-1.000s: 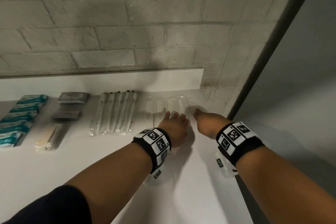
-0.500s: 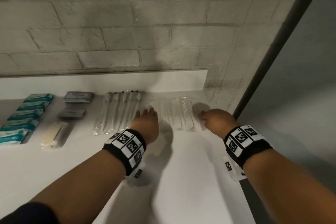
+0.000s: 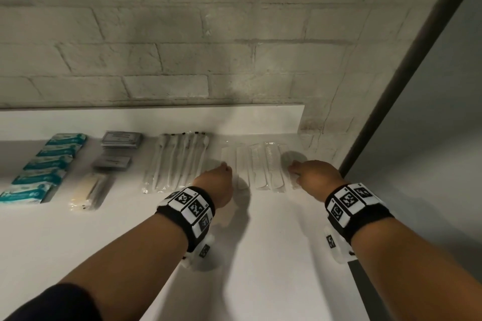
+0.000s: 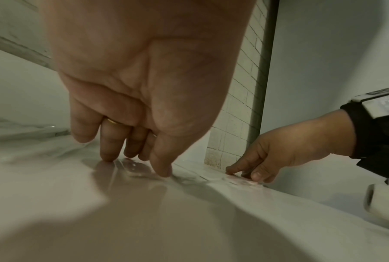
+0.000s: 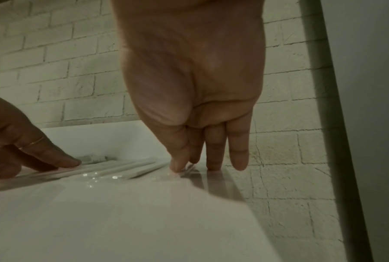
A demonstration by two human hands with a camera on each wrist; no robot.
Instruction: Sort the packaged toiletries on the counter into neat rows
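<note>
Several white combs in clear wrappers [image 3: 260,164] lie side by side on the white counter [image 3: 260,255] near its right end. My left hand [image 3: 226,167] stands at the left end of this row, its fingers reaching down with the tips pressing on the leftmost wrapper [image 4: 132,167]. My right hand [image 3: 293,167] stands at the right end, its straight fingers [image 5: 213,164] touching the rightmost wrapper [image 5: 184,172]. Neither hand lifts anything. Left of the combs lie wrapped toothbrushes [image 3: 180,161], grey packets [image 3: 120,138], a yellowish packet [image 3: 88,190] and teal boxes [image 3: 52,161], each kind in its own row.
A brick wall [image 3: 234,60] and a low white backsplash [image 3: 156,122] close off the back. The counter ends just right of my right hand, beside a dark vertical post [image 3: 404,86]. The front of the counter is bare white surface.
My left hand has moved left from beside the right hand to the left end of the comb row. The right hand stayed at the right end, and the combs now lie uncovered between them.
</note>
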